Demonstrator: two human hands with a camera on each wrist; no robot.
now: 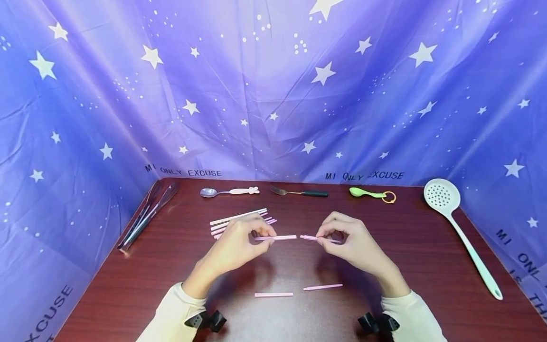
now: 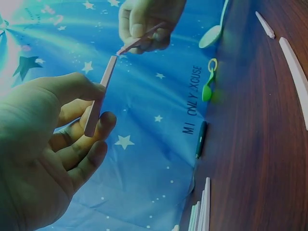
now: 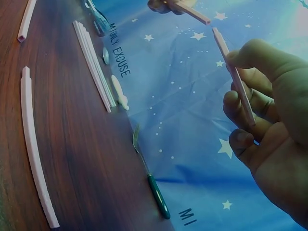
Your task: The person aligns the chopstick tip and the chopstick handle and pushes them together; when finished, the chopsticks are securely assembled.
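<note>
My left hand (image 1: 240, 241) pinches a slim pink stick (image 1: 285, 237) between thumb and fingers, its free end pointing right. Opposite it, my right hand (image 1: 355, 241) pinches a second pink stick (image 3: 236, 74), whose narrower, stepped tip (image 1: 303, 236) points left. The two ends face each other nearly in line, with a small gap between them in the head view. Nearer to me on the table lie a plain pink stick (image 1: 274, 295) and another with a stepped tip (image 1: 323, 287). Behind my left hand, several pale pink sticks (image 1: 226, 221) lie side by side, partly hidden by it.
Along the back of the dark red wooden table (image 1: 171, 275) lie a spoon (image 1: 209, 193), a green-handled fork (image 1: 315, 193) and a small green spoon (image 1: 363, 193) with a ring. Tongs (image 1: 145, 218) lie far left, a pale green skimmer (image 1: 467, 237) far right. Starry blue cloth (image 1: 273, 95) surrounds the table.
</note>
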